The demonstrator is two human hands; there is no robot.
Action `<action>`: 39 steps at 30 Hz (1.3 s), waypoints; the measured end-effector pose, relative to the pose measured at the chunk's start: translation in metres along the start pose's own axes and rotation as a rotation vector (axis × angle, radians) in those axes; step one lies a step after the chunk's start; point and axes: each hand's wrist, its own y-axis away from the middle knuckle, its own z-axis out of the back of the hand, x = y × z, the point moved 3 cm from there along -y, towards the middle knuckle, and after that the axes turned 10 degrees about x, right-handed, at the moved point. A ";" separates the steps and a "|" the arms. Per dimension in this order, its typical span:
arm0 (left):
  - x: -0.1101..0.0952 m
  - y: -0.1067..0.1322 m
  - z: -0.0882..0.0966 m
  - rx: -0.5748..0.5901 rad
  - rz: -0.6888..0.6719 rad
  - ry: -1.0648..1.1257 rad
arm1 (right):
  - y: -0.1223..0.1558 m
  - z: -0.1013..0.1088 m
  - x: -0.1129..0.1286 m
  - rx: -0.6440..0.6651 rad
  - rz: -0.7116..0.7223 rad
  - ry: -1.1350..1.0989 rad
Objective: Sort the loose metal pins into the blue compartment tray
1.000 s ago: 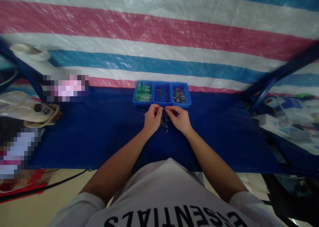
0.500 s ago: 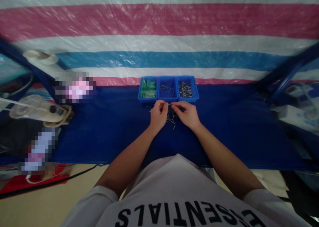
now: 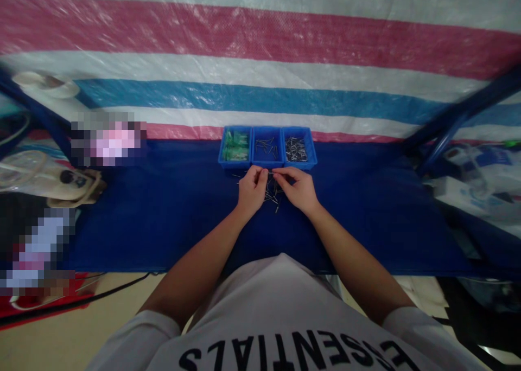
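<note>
Both of my hands work close together on the blue cloth. My left hand (image 3: 252,189) and my right hand (image 3: 297,189) meet at the fingertips, and a thin metal nail (image 3: 271,172) seems pinched between them. Under and between my hands lies a loose pile of small nails (image 3: 272,194). Just beyond my fingers stands a blue three-compartment tray (image 3: 266,129). Green items (image 3: 236,146) fill its left compartment, while short nails (image 3: 265,147) lie in the middle and a denser heap of nails (image 3: 296,148) in the right.
A dark blue cloth (image 3: 163,219) covers the table, with a red, white and blue striped tarp (image 3: 260,62) behind it. Blue metal bars (image 3: 448,127) run along the right. Pixelated objects and a clear bag (image 3: 24,170) lie left; white boxes (image 3: 451,192) lie right.
The whole scene has shifted slightly left in view since the earlier frames, as the camera moved. My hands stay pinched together above the nail pile.
</note>
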 end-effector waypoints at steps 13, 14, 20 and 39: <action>0.005 -0.002 -0.001 -0.006 0.010 -0.033 | -0.002 0.000 -0.008 -0.027 -0.145 -0.164; 0.005 -0.002 -0.001 -0.006 0.011 -0.032 | -0.002 0.000 -0.009 -0.026 -0.143 -0.165; 0.004 -0.001 -0.001 0.001 0.006 -0.067 | -0.002 -0.001 -0.009 -0.015 -0.132 -0.158; 0.004 -0.001 0.000 0.001 0.028 -0.031 | -0.002 0.000 -0.007 -0.028 -0.159 -0.154</action>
